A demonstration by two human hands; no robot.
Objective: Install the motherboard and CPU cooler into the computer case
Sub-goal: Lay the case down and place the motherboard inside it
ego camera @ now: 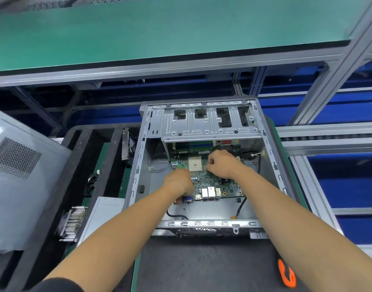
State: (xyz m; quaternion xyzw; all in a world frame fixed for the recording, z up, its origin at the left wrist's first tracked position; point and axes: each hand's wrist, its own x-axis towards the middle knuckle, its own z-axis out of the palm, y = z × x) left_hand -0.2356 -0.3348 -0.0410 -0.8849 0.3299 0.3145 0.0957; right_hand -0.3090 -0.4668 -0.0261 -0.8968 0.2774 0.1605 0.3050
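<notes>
We see the open computer case (202,165) lying on its side on a dark mat (202,264), with the green motherboard (210,182) already down inside it, its far edge tucked under the metal drive cage (208,123). Our left hand (177,182) sits on the board's near-left part, just beside the pale CPU socket (195,163), fingers curled under and gripping the board's edge as far as we can tell. Our right hand (221,163) rests over the board just right of the socket, fingers bunched as if pinching something small, though we cannot tell what. The rear ports (208,192) face the near side of the case. Left of the case, a finned CPU cooler (72,224) lies in a black foam tray (92,165), well apart from the board, next to a grey perforated side panel (18,175). An orange-handled tool (286,275) lies on the mat at the near right.
</notes>
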